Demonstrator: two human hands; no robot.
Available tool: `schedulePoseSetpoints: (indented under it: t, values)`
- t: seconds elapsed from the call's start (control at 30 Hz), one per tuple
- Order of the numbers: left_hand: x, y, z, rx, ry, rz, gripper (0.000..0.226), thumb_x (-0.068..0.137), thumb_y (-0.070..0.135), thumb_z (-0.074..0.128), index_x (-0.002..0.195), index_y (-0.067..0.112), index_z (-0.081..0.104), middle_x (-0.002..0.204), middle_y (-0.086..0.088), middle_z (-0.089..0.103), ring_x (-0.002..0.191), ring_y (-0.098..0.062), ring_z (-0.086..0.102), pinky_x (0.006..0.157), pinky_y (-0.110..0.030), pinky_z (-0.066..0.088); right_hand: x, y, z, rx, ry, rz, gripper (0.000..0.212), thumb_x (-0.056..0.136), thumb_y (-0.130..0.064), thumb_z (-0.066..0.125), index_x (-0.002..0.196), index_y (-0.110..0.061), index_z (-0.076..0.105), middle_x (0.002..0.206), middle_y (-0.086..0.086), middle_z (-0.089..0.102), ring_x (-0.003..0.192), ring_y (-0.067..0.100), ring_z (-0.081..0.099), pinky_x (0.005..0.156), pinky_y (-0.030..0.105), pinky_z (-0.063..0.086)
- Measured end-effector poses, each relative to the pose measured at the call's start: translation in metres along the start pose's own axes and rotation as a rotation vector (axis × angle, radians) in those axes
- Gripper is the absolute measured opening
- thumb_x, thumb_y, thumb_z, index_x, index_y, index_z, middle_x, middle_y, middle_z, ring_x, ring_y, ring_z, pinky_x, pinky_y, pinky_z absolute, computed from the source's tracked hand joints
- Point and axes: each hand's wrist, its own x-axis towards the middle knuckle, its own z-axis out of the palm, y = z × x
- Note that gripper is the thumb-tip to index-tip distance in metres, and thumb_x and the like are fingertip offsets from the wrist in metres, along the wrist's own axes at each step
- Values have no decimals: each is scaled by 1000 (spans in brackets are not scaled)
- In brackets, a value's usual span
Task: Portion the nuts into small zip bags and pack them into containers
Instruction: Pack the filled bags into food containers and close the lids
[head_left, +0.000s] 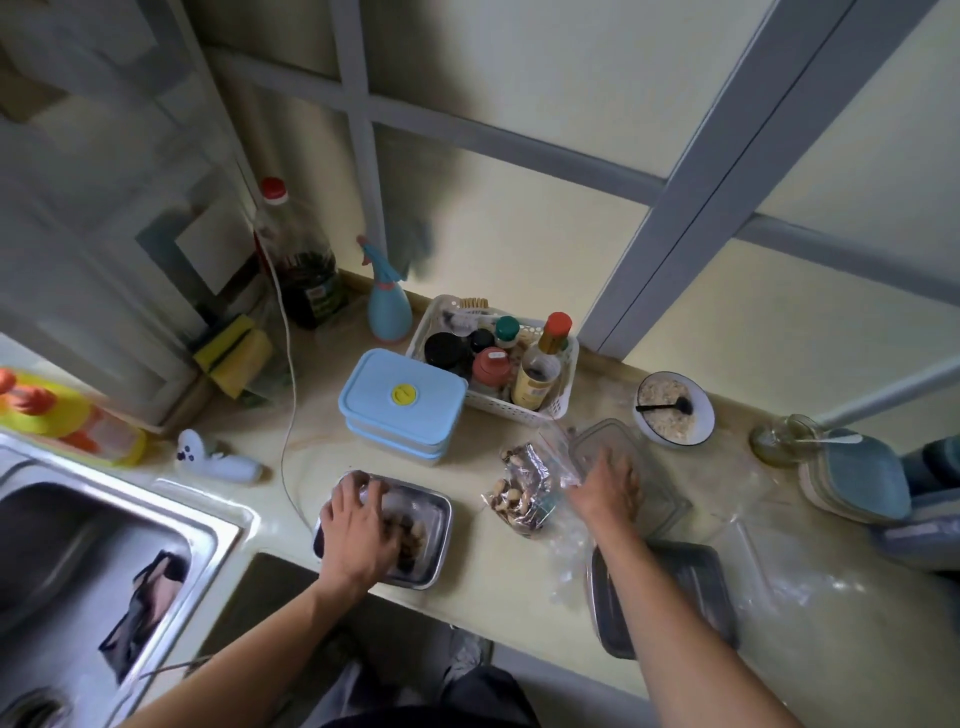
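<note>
Reaching left hand (358, 525): down inside the steel tray (431, 561) at the counter's near edge, fingers curled over the nuts (415, 532); likely gathering a handful, though whether any are actually pinched cannot be told.
Loose nuts: small, hard, light, prone to rolling and scattering; best scooped with cupped fingers, not picked singly.
Steel tray: stiff and shallow, smooth enough to slide on the countertop (493, 582) if pushed.
Lidded steel tray (685, 587): near the right forearm, at the counter edge, untouched.
Filled zip bag (524, 488): lying between the two hands, thin crinkly film, floppy and slippery; best taken by the sealed top strip, since squeezing the belly would shift or crush the contents.
Right hand (610, 480): fingers spread fairly flat, pressing down into the clear plastic container (631, 467); blur hides whether anything lies under the palm.
Clear plastic container: light, thin-walled, likely to skid unless steadied.
Farther back: stacked blue lidded boxes (400, 400), white condiment basket (493, 353), bowl with a black spoon (672, 408).
</note>
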Motion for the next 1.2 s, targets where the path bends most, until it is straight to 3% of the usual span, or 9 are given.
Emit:
schedulePoseSetpoints:
  t: [0.2, 0.3, 0.47, 0.6, 0.77, 0.87, 0.97, 1.1, 1.2]
  values:
    - [-7, 4, -2, -84, 195, -39, 45, 66, 12, 75, 107, 17, 57, 115, -9, 43, 99, -31, 43, 82, -46, 44, -4, 0, 2, 32, 167, -36, 40, 89, -22, 70, 126, -12, 58, 131, 13, 59, 119, 33, 58, 101, 47, 44]
    - [-6, -1, 6, -26, 128, 26, 20, 79, 28, 56, 97, 20, 60, 105, -5, 49, 94, -31, 50, 75, -42, 47, -7, -3, 2, 47, 246, -76, 36, 92, -19, 63, 126, -10, 61, 130, 14, 62, 119, 33, 59, 102, 48, 40]
    - [-3, -1, 18, 49, -58, 12, 48, 88, 54, 31, 115, 22, 53, 112, -7, 49, 107, -33, 52, 80, -45, 49, -9, -10, 0, 78, 286, -127, 36, 95, -11, 64, 131, -13, 62, 128, 11, 66, 117, 33, 62, 100, 48, 43]
    - [0, 4, 12, 111, -102, 9, 64, 81, 77, 38, 117, 26, 52, 117, -5, 49, 113, -29, 48, 87, -45, 46, -7, -7, -1, 117, 336, -133, 36, 93, -9, 68, 129, -11, 65, 123, 13, 70, 109, 37, 65, 96, 49, 48]
    - [-3, 6, 8, 132, -98, -10, 58, 78, 68, 59, 115, 23, 54, 117, -7, 50, 113, -31, 47, 86, -42, 45, -20, -9, -8, 132, 423, -154, 33, 88, 4, 67, 119, -7, 68, 106, 17, 73, 90, 39, 66, 91, 50, 48]
    - [-2, 5, 4, 115, -132, -25, 56, 79, 64, 58, 117, 22, 55, 119, -7, 49, 117, -30, 45, 92, -41, 43, -26, -9, -13, 118, 551, -142, 37, 81, 11, 68, 114, -6, 66, 99, 15, 74, 86, 35, 69, 102, 52, 42]
    - [-2, 5, 0, 126, -147, -23, 63, 79, 69, 51, 120, 21, 53, 123, -7, 46, 121, -29, 43, 99, -42, 40, -33, -12, -14, 116, 685, -195, 48, 76, 13, 70, 118, -9, 64, 102, 10, 75, 91, 29, 71, 112, 53, 35]
    - [1, 1, -11, 64, -135, -19, 78, 71, 72, 15, 116, 21, 53, 125, -7, 40, 121, -28, 39, 104, -43, 34, -57, -31, -11, 173, 795, -324, 53, 79, 12, 69, 127, -8, 64, 115, 10, 75, 109, 26, 71, 121, 50, 25]
    - [4, -4, -11, -20, -110, -33, 66, 84, 63, 18, 115, 19, 56, 123, -7, 41, 117, -28, 41, 99, -44, 37, -83, -47, 7, 171, 851, -455, 48, 82, 12, 66, 126, -5, 66, 120, 11, 74, 111, 25, 71, 121, 57, 27]
